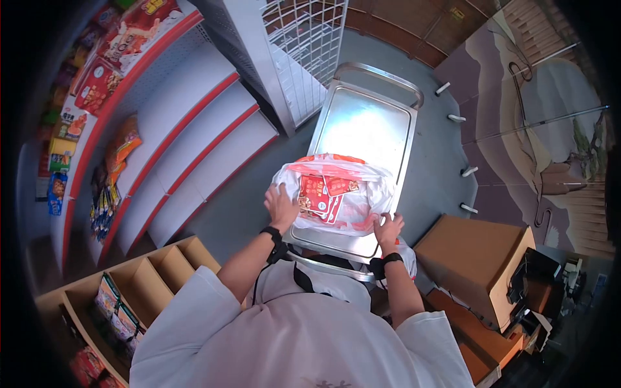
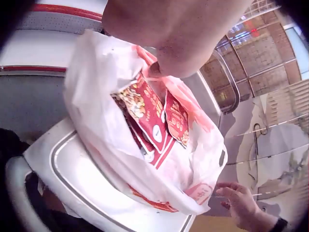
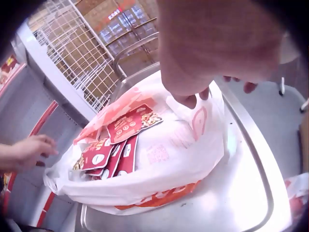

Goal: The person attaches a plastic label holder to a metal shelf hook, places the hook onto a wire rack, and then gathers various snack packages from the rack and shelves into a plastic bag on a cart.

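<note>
A white plastic bag with red-orange print (image 1: 349, 216) lies with its mouth spread wide on a metal cart (image 1: 365, 126). Inside it are several red snack packets (image 1: 315, 194) with pictures of nuts, some overlapping. My left hand (image 1: 282, 207) is at the bag's left edge, its fingers loosely bent; the right wrist view shows this hand (image 3: 31, 151) beside the rim. At the opposite edge is my right hand (image 1: 389, 228), fingers relaxed and spread near the plastic, as the left wrist view shows of this hand (image 2: 241, 205). Neither hand holds a packet.
Red-edged shelves (image 1: 187, 123) stand on the left, with orange snack bags (image 1: 123, 149) on one tier. A cardboard divider box (image 1: 152, 284) is at lower left. To the right are a large carton (image 1: 475, 258) and a wall panel with white pegs (image 1: 457, 118). A wire rack (image 1: 304, 52) stands ahead.
</note>
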